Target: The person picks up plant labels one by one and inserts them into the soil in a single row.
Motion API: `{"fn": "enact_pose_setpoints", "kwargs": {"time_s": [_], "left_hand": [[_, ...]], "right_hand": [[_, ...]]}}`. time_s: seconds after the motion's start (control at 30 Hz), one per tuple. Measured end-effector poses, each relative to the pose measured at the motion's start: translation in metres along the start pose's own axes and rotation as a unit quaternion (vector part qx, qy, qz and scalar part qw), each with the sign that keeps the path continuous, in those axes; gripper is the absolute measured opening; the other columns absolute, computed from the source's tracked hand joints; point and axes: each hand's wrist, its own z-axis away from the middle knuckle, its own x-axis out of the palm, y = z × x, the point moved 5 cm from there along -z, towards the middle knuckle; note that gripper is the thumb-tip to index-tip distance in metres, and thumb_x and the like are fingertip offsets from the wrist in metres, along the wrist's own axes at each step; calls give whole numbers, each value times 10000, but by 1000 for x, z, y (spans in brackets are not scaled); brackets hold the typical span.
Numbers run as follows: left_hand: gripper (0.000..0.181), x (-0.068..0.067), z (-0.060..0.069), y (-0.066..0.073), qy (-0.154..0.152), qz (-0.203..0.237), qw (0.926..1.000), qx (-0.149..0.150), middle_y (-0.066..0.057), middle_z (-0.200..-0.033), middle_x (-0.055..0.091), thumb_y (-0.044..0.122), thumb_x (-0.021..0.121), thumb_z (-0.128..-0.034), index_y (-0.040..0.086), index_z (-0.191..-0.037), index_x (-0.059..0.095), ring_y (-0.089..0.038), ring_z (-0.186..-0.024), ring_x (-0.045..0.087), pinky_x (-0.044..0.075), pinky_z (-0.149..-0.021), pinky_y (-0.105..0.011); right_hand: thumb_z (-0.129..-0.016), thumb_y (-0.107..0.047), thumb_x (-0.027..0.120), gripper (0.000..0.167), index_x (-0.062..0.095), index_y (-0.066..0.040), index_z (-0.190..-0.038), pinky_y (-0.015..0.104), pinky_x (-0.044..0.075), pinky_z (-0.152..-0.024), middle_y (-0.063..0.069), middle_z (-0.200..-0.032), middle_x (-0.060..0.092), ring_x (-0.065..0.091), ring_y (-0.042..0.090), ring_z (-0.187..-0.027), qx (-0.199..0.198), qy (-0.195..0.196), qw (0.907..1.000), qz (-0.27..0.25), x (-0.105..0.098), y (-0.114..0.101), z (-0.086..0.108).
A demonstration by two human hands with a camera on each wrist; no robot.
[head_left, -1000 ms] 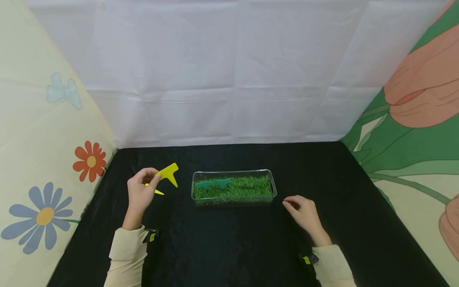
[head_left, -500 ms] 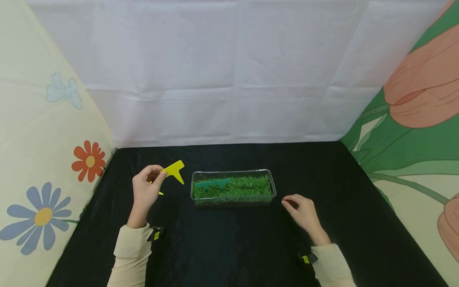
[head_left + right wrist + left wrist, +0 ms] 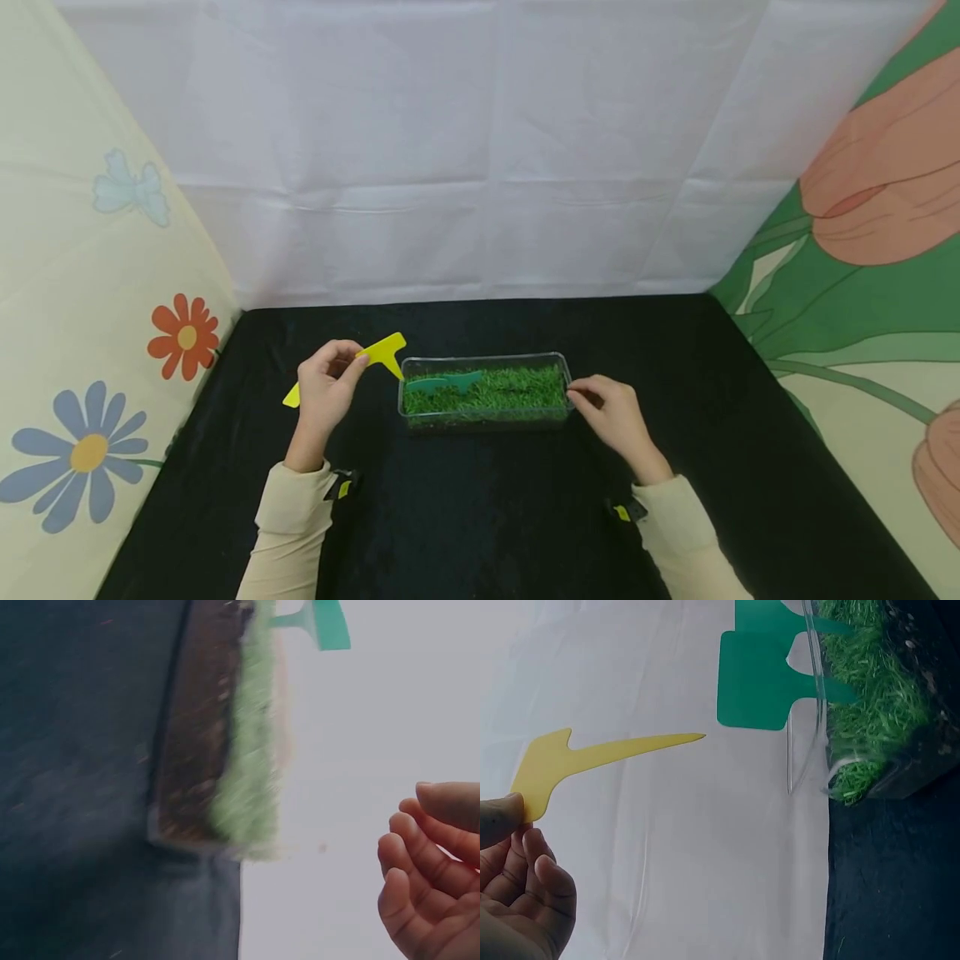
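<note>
My left hand (image 3: pixel 322 400) pinches a yellow T-shaped plant label (image 3: pixel 385 348) by its wide head, between thumb and fingers. In the left wrist view the label's (image 3: pixel 544 769) pointed stem aims toward the box. A second yellow label (image 3: pixel 291 397) lies on the table, partly hidden behind this hand. Green labels (image 3: pixel 754 682) stand with their stems in grass (image 3: pixel 525 387) at the left part of the clear plastic box (image 3: pixel 487 419). My right hand (image 3: pixel 613 415), fingers loosely bent and holding nothing, is by the box's right end; contact with the rim is unclear.
Black cloth (image 3: pixel 465 508) covers the table under the box. A white cloth backdrop (image 3: pixel 487 167) rises behind, with flower-printed panels (image 3: pixel 97 333) at the left and right sides. Dark soil (image 3: pixel 199 712) shows through the box wall.
My left hand has moved right with its yellow label, whose tip now overlaps the box's left corner. The lying label's wide end has come into view. My right hand has moved left to the box.
</note>
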Motion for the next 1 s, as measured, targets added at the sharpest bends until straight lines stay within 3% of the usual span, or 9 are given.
{"fn": "enact_pose_setpoints", "kwargs": {"time_s": [0.27, 0.53, 0.8, 1.0], "left_hand": [[77, 7, 1, 0, -75, 123, 9999, 67, -235, -728, 596, -182, 614, -737, -128, -784, 584, -72, -621, 522, 452, -574, -168], [63, 14, 1, 2, -204, 243, 9995, -37, -230, -745, 596, -154, 621, -753, -131, -805, 595, -65, -630, 522, 451, -577, -160], [52, 20, -1, 5, -254, 311, 9992, -69, -216, -735, 596, -143, 624, -761, -128, -804, 599, -73, -627, 521, 462, -563, -224], [68, 26, -1, -2, -328, 478, 9983, -58, -213, -753, 599, -145, 624, -761, -107, -814, 606, -84, -631, 531, 460, -570, -198]], "right_hand": [[-764, -5, 696, 106, 694, -46, -862, 231, 407, -480, 29, -751, 634, 460, 39, -534, -431, 1, 9985, -338, 4, -29, -30], [-792, -29, 677, 117, 695, -44, -906, 287, 480, -551, 60, -831, 661, 570, 112, -632, -684, 7, 9956, -636, 14, -56, -57], [-816, -47, 656, 142, 691, -32, -953, 250, 472, -559, 71, -858, 661, 572, 103, -634, -888, -208, 9924, -823, 24, -75, -74], [-828, -64, 649, 156, 686, -35, -976, 264, 469, -564, 56, -849, 650, 559, 98, -639, -901, -424, 9912, -877, 30, -83, -82]]}}
